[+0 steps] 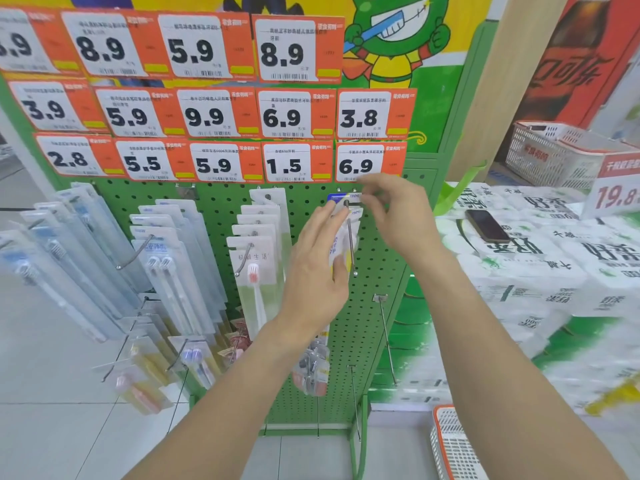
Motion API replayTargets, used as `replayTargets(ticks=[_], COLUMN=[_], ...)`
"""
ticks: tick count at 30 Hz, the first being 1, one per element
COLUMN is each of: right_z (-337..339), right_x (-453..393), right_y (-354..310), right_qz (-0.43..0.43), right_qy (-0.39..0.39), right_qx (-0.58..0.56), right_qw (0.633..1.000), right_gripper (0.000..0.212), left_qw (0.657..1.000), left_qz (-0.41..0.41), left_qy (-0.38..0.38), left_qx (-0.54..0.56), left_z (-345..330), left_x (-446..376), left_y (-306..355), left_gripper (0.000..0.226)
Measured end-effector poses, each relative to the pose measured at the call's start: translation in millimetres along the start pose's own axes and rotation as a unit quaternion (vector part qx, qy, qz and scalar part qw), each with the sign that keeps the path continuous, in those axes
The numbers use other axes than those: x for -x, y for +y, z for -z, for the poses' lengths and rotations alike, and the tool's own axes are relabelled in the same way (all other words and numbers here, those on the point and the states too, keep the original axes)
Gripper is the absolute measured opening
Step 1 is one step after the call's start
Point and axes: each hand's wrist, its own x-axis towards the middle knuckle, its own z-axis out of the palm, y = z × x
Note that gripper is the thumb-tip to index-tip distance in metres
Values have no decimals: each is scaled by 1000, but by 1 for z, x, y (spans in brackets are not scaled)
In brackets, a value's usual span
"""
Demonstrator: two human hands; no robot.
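Observation:
A green pegboard rack (304, 202) carries toothbrush packs on metal hooks. On the rightmost upper hook (351, 244) hang white and blue toothbrush packs (341, 199). My left hand (318, 265) lies flat against the front of these packs, fingers straight and pointing up. My right hand (394, 209) pinches the top edge of a pack near the hook's base, under the 6.9 price tag (367, 162). The lower part of the packs is hidden behind my left hand.
More toothbrush packs (256, 271) hang to the left, with rows of orange price tags above. Bare hooks (386, 337) stick out below. Stacked tissue packs (540, 271) with a phone (486, 225) lie right. White baskets (453, 445) stand at bottom right and behind.

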Motion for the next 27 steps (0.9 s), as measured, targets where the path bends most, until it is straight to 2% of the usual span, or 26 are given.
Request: replayTargets(ticks=[3,7,14,20,24,27], right_z=[-2,2,6,5,4,3], right_x=[-13,-17,-21,-25,-25,-26], right_y=[-3,-6,-13,-17,-15,-15], right_qz=[10,14,10,34,32,26], right_qy=[-68,-65,-68,-113,-129,-141], right_qx=[71,55,16,12,-15,-41], right_qw=[995,996,997,993,991,989], right_gripper=[18,14,14,13,14,13], left_qw=[999,998,998,988,974,971], left_qz=[9,24,27,129,207,221], left_qy=[-43,-54,-22,60,40,32], left_qx=[11,24,54,59,83,91], left_z=[4,6,4,-4,-8,-8], left_x=[0,1,-1,0,-7,-10], left_y=[-1,2,-1,-9,-20,-24], left_gripper=[73,70,71,62,52,42])
